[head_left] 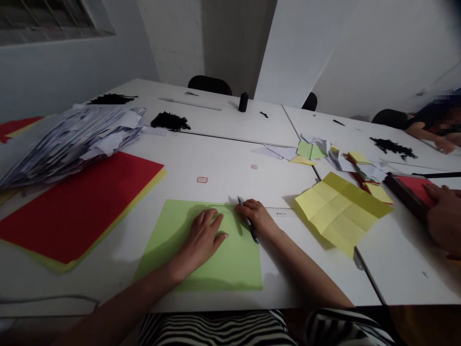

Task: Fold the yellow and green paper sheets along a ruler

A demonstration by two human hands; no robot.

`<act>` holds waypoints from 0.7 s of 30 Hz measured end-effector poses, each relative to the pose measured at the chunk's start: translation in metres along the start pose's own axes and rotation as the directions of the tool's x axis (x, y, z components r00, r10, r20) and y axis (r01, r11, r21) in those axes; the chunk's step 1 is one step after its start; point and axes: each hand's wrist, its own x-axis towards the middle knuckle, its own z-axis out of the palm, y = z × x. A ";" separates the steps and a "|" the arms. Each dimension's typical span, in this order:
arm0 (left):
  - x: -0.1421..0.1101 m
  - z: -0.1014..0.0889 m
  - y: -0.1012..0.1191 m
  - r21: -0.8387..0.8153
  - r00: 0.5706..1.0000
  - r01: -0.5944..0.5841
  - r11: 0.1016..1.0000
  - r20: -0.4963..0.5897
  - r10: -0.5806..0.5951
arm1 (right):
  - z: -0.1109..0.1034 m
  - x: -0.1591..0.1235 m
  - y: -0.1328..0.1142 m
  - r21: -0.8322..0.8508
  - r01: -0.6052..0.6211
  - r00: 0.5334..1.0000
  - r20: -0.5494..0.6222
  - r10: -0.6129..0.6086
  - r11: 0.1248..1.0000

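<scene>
A light green sheet of paper (230, 264) lies flat in front of me. Across its far edge runs a clear ruler (284, 211), which sticks out past the sheet on the right. My left hand (203, 238) rests on the sheet with its fingers spread, fingertips at the ruler's left end. Whether they press on the ruler I cannot tell. My right hand (256, 217) is closed around a dark pen (251, 228), held slanted over the ruler and the sheet's far right part.
Red sheets (90, 206) over yellow ones and a tall heap of white papers (108, 129) lie left. On the right are a creased yellow sheet (338, 211), paper scraps (309, 151) and another person's hand (446, 211) on a red-topped stack. A black thread spool (243, 102) stands farther back.
</scene>
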 end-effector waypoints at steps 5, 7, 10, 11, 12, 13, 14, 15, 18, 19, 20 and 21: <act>0.008 0.003 -0.010 0.008 1.000 -0.011 1.000 0.012 0.011 | 0.001 0.006 0.001 0.076 -0.020 1.000 -0.021 0.022 0.997; 0.008 0.005 -0.014 0.002 1.000 -0.014 1.000 0.006 0.014 | 0.001 0.006 0.002 0.124 -0.025 0.998 -0.057 0.032 0.992; 0.007 0.006 -0.018 -0.018 1.000 -0.024 1.000 -0.001 0.024 | 0.000 0.005 0.005 0.189 -0.014 0.994 -0.108 0.034 0.982; 0.006 0.006 -0.019 -0.023 1.000 -0.027 0.999 0.000 0.027 | 0.000 0.005 0.006 0.204 -0.012 0.993 -0.115 0.036 0.979; 0.006 0.007 -0.020 -0.025 1.000 -0.026 0.999 0.006 0.026 | 0.001 0.004 0.008 0.217 -0.014 0.992 -0.122 0.041 0.976; 0.006 0.007 -0.021 -0.024 1.000 -0.025 0.999 0.014 0.025 | 0.002 0.004 0.009 0.226 -0.018 0.991 -0.128 0.048 0.974; 0.006 0.007 -0.022 -0.020 0.999 -0.024 1.000 0.023 0.025 | 0.002 0.003 0.010 0.232 -0.025 0.989 -0.134 0.058 0.972; 0.006 0.008 -0.023 -0.014 0.999 -0.025 1.000 0.030 0.025 | 0.003 0.003 0.012 0.234 -0.034 0.988 -0.137 0.068 0.972; 0.004 0.010 -0.025 -0.008 0.999 -0.024 1.000 0.040 0.024 | 0.006 0.002 0.013 0.243 -0.073 0.985 -0.136 0.108 0.967; 0.004 0.011 -0.025 -0.012 0.999 -0.021 1.000 0.044 0.021 | 0.006 0.001 0.013 0.246 -0.084 0.984 -0.133 0.119 0.966; 0.003 0.011 -0.025 -0.018 0.999 -0.018 1.000 0.045 0.019 | 0.007 0.001 0.013 0.249 -0.093 0.983 -0.129 0.128 0.964; 0.003 0.012 -0.026 -0.025 0.999 -0.014 1.000 0.043 0.016 | 0.007 0.002 0.012 0.249 -0.100 0.983 -0.126 0.134 0.963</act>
